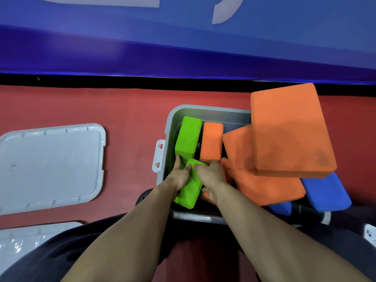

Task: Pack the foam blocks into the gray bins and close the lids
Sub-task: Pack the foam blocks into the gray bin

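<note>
Here: gray bin (169, 127), lid off, on red floor (81, 106); inside, upright green foam block (188, 137) beside upright orange block (211, 140); second green block (190, 188), tilted, gripped by left hand (180, 177) and right hand (210, 176), fingers curled on it; large orange blocks (289, 131) stacked over bin's right rim, blue blocks (325, 193) beneath; gray lid (50, 165) well apart at left; blue banner (183, 37) behind, its pale lettering cropped, unreadable.

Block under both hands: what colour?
Bright green block, gripped by both hands, clearest in the head view.
</note>
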Motion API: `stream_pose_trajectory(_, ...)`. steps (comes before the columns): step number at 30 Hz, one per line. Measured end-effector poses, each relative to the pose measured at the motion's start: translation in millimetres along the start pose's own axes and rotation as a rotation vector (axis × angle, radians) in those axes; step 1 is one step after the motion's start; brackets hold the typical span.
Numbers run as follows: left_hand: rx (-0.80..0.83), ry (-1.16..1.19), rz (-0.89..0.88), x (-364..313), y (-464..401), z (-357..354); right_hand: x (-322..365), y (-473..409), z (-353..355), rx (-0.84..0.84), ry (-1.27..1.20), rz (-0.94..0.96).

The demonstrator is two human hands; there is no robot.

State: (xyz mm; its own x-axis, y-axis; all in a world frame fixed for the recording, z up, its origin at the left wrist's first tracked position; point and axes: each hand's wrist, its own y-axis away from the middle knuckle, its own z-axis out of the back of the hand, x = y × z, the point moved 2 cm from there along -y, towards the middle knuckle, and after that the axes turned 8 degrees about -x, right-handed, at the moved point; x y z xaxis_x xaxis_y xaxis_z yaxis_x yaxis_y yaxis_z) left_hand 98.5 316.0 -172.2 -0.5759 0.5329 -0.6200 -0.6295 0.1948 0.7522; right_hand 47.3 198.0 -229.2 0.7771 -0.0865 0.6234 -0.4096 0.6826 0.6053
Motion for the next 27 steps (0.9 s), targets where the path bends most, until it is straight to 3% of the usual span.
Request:
stream_pose_trajectory(3, -0.012, -0.034, 0.023, 3.2, -7.8, 2.7, -0.3, 11.1, 3.9, -0.007, -0.136, -0.011)
stream_pose_trajectory(8, -0.027, -0.134, 0.024, 9.7, -9.9, 0.0, 32.3, 59.5, 21.4, 0.033, -0.039, 0.038)
stream_pose_trajectory(12, -0.067, -0.180, -0.022, 9.9, -7.3, -0.1, 32.8, 61.3, 23.4, 0.041, -0.169, -0.009)
stream_pose_trajectory(20, -0.261, -0.409, -0.149, -20.0, 8.4, 3.3, 38.1, 60.7, 50.0, 0.115, -0.246, -0.013)
stream_pose_trajectory(27, -0.247, -0.328, -0.179, -11.4, 19.4, 10.8, 38.1, 71.6, 55.3, 0.164, -0.184, 0.025)
